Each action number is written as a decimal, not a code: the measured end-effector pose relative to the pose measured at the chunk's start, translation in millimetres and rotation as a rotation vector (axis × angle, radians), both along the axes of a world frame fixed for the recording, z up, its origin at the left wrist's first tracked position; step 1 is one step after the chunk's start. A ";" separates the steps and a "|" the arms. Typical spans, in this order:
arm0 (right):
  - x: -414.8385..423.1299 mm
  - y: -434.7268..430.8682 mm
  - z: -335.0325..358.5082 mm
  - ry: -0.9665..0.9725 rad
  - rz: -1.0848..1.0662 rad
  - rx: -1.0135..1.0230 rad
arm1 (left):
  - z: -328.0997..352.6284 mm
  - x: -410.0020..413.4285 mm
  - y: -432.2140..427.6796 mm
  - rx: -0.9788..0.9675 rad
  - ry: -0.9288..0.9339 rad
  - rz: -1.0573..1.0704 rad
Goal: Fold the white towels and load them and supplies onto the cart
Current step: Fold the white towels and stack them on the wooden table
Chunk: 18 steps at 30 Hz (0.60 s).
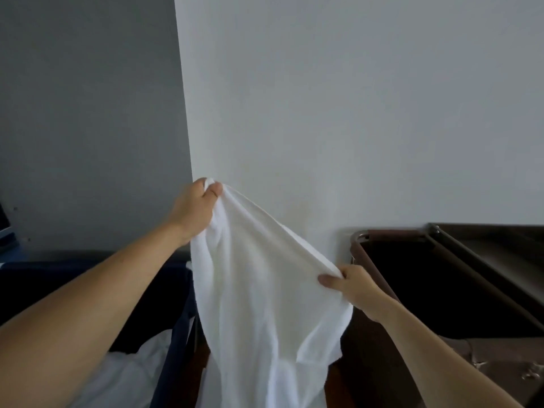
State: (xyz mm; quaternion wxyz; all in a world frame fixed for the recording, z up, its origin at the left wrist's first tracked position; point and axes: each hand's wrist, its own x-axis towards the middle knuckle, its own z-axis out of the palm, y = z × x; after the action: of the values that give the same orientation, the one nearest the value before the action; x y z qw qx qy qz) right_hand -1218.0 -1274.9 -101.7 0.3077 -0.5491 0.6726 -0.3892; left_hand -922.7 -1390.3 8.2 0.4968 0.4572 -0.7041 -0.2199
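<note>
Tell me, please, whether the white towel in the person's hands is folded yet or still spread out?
Spread out, not folded. The white towel hangs loose between the left hand, held higher, and the right hand, with no crease.

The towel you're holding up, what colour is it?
Plain white, no pattern. The head view shows the towel held up between the left hand and right hand.

We have single view only: head-worn wide-angle camera, facing forward and slightly down toward wall corner (188,142). We see both forearms enter from bottom edge, left hand (194,207) and right hand (353,285) at close range, white towel (265,290) filling lower centre. Brown cart (441,260) lies lower right, dark blue hamper (176,334) lower left. No second view, no shared region.
</note>
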 end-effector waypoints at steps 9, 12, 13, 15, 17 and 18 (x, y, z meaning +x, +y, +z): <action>38.0 -1.8 67.9 0.155 0.295 -0.036 | -53.3 -51.5 51.6 0.286 -0.203 -0.580; 50.4 -5.6 77.8 0.366 0.280 -0.110 | -55.6 -62.3 66.6 0.435 -0.031 -0.708; 49.7 -6.0 79.2 0.393 0.240 -0.134 | -56.0 -62.6 68.0 0.423 -0.059 -0.692; 45.1 -7.9 78.6 0.407 0.170 -0.168 | -57.6 -62.1 68.5 0.364 -0.194 -0.624; 41.2 -8.6 76.1 0.412 0.126 -0.176 | -58.6 -62.3 67.7 0.290 -0.318 -0.571; 38.3 -8.4 73.2 0.416 0.114 -0.161 | -56.7 -61.5 66.6 0.244 -0.360 -0.542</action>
State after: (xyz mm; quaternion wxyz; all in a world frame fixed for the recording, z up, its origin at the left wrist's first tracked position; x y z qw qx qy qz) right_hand -1179.7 -1283.3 -28.6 0.1389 -0.6774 0.6562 -0.3021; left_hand -984.2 -1323.7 -48.5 0.2297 0.3412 -0.8449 -0.3421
